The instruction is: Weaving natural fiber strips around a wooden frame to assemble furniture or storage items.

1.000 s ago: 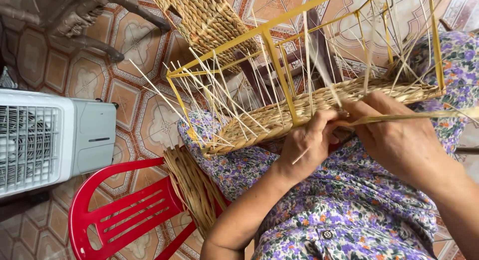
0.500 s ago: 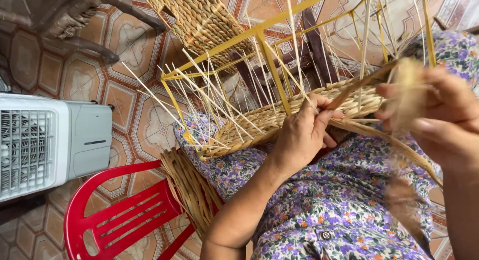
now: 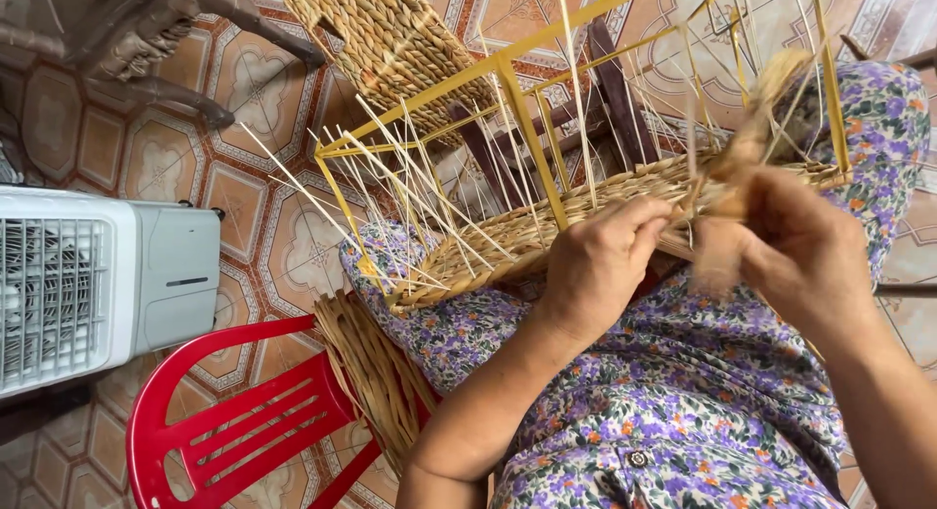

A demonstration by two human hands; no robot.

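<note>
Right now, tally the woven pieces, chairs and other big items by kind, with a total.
Yellow-framed baskets in progress: 1
Finished woven baskets: 1
Bundles of weaving strands: 1
Red plastic chairs: 1
Dark wooden chairs: 1
White fan coolers: 1
Total: 6

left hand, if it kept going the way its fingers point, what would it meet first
The left hand points up and to the right, fingertips already at the woven straw band on the yellow wire frame. That band would likely come first, then the thin upright stakes behind it, though depth is unclear.
</note>
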